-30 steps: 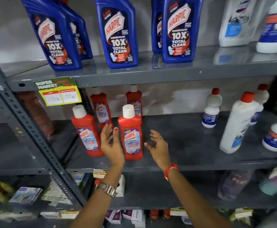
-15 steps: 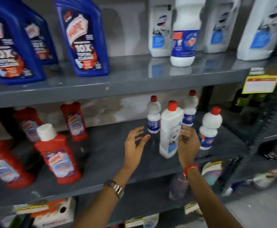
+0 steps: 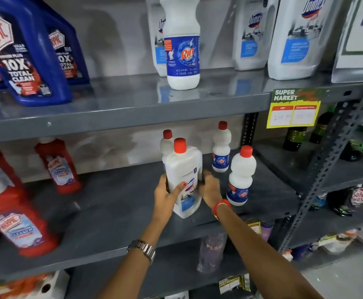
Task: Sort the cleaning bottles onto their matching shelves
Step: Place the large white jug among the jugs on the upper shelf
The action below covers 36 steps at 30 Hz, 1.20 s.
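A white Domex bottle [image 3: 183, 169] with a red cap stands near the front of the middle shelf [image 3: 115, 214]. My left hand [image 3: 166, 196] grips its left side and my right hand [image 3: 210, 189] grips its right side. Three small white Rin bottles with red caps stand around it: one behind [image 3: 166, 145], one at the back right [image 3: 221, 147], one to the right [image 3: 241, 175]. On the top shelf [image 3: 122, 113] a large Rin bottle [image 3: 182, 44] stands among big white Domex bottles [image 3: 297, 37], with blue Harpic bottles [image 3: 23, 55] at the left.
Red Harpic bottles [image 3: 14, 216] fill the left of the middle shelf. A yellow price tag [image 3: 293, 110] hangs on the top shelf's edge. A perforated grey upright [image 3: 325, 169] divides this rack from the one to the right, which holds dark bottles. Packets lie on the lower shelves.
The view has swung right from the red Harpic bottles. Both hands moved right and closed around the white Domex bottle.
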Tool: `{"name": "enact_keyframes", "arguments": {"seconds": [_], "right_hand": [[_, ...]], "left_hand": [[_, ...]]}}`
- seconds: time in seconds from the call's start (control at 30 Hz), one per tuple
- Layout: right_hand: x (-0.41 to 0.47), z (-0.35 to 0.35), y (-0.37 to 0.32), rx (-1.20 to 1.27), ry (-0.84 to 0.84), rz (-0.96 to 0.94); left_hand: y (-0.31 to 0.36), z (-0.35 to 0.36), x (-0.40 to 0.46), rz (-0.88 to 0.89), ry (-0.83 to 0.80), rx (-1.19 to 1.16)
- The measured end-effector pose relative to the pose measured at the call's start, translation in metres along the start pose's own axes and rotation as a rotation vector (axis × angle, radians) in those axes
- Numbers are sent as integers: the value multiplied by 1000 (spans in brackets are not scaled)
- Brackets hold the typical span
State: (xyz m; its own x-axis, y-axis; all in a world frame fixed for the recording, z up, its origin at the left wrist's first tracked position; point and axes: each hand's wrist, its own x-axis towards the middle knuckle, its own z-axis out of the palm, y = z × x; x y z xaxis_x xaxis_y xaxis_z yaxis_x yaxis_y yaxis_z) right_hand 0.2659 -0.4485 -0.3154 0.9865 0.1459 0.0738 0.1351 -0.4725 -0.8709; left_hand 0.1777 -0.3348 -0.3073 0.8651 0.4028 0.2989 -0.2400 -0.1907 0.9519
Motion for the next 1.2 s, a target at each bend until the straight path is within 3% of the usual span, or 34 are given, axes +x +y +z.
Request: {"name": "enact_keyframes", "arguments": {"seconds": [0.17, 0.27, 0.43, 0.7, 0.83, 1.0, 1.2], "right_hand": [[-30, -14, 10, -60, 64, -151], [-69, -27, -1, 48, 190, -209], [-116, -58, -55, 206, 306, -450], [-130, -116, -177, 209, 395, -714], [-128, -129, -236, 169, 442, -783], [-98, -124, -297, 145, 449, -774], [-47, -93, -323, 162, 371, -675]], "left_hand": [[19, -3, -26, 58, 1, -30], [48, -3, -52, 133, 51, -122], [129, -13, -75, 378, 126, -220], [250, -48, -55, 644, 177, -326], [303, -72, -39, 656, 208, -313], [350, -96, 6, 533, 189, -269], [341, -116, 63, 450, 156, -213]]}}
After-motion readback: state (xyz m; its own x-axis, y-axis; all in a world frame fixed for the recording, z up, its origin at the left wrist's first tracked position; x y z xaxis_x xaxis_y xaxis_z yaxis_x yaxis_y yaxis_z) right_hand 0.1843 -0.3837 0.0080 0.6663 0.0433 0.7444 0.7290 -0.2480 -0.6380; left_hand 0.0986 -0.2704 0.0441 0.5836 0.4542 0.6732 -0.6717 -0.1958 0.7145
